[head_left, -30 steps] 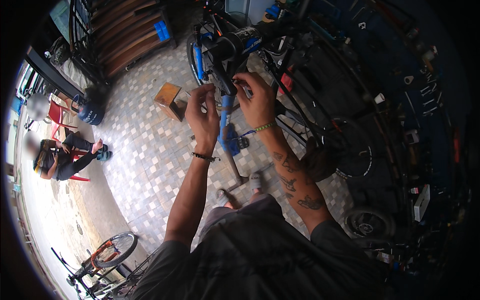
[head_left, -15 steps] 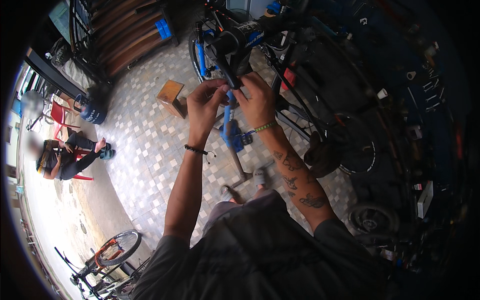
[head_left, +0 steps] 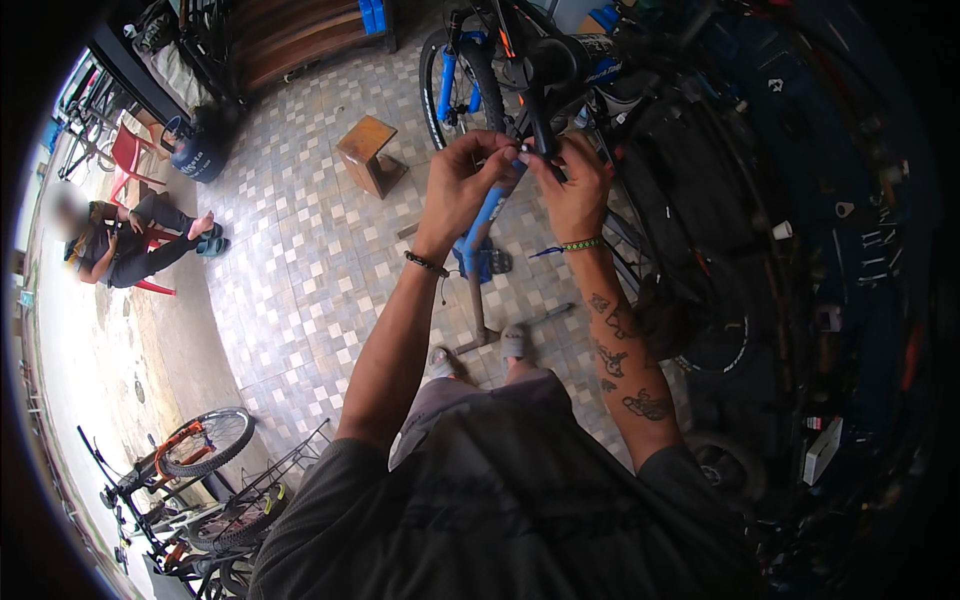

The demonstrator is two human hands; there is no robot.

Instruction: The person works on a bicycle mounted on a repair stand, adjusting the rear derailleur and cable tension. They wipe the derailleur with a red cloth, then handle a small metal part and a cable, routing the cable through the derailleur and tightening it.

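Observation:
Both of my hands are raised together in front of the bicycle repair stand (head_left: 487, 216), right under its black clamp lever (head_left: 542, 125). My left hand (head_left: 468, 185) is closed, with thumb and fingers pinched at a tiny pale piece (head_left: 523, 148) too small to name. My right hand (head_left: 575, 185) meets it from the other side, its fingers bent closed beside the lever's lower end; what they hold is hidden. Behind the hands stands a bicycle with a blue fork (head_left: 447, 85) and a black front tyre (head_left: 487, 85).
A wooden stool (head_left: 368, 150) stands on the tiled floor (head_left: 310, 260) to the left. Farther left, a person (head_left: 120, 235) sits on a red chair (head_left: 130, 155) near a blue gas cylinder (head_left: 195, 155). Another bicycle (head_left: 205, 440) is at lower left. Tools (head_left: 880, 245) hang at right.
The view has shifted, so the stand, stool and hands appear farther right. My hands stay together by the lever, and a tiny pale piece now shows between the fingertips.

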